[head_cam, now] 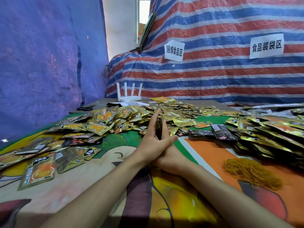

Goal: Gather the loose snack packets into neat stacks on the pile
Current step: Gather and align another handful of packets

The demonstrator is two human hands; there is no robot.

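packet stack on edge just before loose heap; left hand fingers straight, pressed flat against it; right hand fingers hidden, hold unclear. likely light, slippery foil: clamp broad faces.

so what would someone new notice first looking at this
The sprawling heap of gold snack packets across the middle, spilling toward both sides. At centre, the left hand and right hand press a small stack of packets on edge between them. A tangle of orange rubber bands lies at right.
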